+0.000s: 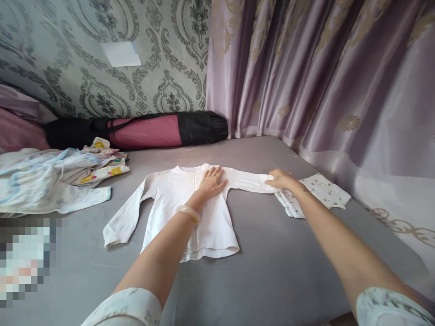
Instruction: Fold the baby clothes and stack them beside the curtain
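Note:
A small white long-sleeved shirt (170, 199) lies spread flat on the grey bed sheet (265, 267). My left hand (211, 182) rests flat on its shoulder area near the collar, fingers stretched out. At the cuff of the sleeve on the right, my right hand (282, 179) is closed, pinching the fabric and holding that sleeve straight out sideways. The other sleeve slants down to the left. Just beyond my right hand lies a folded white garment with a small print (322, 191), partly covered by my wrist.
A heap of light printed baby clothes (50, 176) sits at the left. Along the wall lies a long pink and black bag (146, 131). Purple curtains (288, 68) hang down at the right edge of the bed. A blurred patch covers the lower left corner.

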The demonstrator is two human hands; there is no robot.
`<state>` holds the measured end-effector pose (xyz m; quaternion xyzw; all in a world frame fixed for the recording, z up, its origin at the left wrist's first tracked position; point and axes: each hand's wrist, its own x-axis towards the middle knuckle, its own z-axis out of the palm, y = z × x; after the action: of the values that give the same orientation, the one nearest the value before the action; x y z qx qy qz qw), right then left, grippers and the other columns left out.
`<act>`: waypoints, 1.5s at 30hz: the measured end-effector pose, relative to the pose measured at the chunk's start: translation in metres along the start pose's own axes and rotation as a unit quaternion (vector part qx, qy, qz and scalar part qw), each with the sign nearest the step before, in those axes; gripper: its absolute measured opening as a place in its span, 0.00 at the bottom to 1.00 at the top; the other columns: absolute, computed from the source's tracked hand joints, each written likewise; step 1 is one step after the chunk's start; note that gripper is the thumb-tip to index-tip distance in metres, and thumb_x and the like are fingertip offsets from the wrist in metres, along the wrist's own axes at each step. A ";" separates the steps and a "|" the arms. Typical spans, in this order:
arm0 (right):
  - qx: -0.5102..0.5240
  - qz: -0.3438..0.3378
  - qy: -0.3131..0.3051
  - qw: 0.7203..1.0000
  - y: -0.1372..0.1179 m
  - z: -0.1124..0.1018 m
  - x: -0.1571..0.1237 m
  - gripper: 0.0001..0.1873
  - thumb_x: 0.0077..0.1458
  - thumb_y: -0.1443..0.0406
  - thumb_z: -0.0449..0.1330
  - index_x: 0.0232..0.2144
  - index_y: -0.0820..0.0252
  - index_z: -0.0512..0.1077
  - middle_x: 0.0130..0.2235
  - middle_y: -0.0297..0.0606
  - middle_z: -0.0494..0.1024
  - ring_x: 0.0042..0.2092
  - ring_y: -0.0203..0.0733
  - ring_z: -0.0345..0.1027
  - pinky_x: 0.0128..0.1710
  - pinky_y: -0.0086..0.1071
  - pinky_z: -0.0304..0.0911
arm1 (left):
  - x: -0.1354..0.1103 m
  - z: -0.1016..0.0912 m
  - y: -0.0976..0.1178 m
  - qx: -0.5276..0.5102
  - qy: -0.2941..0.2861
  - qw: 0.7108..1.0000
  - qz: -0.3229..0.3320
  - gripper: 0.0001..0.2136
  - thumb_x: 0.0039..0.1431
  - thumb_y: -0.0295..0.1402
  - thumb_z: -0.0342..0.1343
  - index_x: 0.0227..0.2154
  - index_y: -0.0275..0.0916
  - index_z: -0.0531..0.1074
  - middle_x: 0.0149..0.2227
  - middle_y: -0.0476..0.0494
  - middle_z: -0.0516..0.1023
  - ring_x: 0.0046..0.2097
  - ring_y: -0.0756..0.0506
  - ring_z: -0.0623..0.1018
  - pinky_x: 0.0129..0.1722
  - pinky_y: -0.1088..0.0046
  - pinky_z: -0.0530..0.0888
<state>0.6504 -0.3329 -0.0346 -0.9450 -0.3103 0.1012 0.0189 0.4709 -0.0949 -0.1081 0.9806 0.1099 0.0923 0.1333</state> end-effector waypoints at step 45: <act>-0.002 0.020 0.023 1.000 -0.083 0.065 -0.026 0.36 0.65 0.51 0.33 0.68 0.66 0.44 0.70 0.46 0.41 0.69 0.50 0.32 0.65 0.48 0.32 | -0.002 -0.007 0.011 0.055 -0.043 0.997 -0.031 0.35 0.63 0.55 0.36 0.66 0.36 0.50 0.69 0.35 0.47 0.69 0.36 0.48 0.65 0.55 0.47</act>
<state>0.5685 -0.2825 -0.0851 -0.9531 -0.2914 0.0791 0.0218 0.4695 -0.1040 -0.0989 0.9857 0.1395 0.0394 0.0862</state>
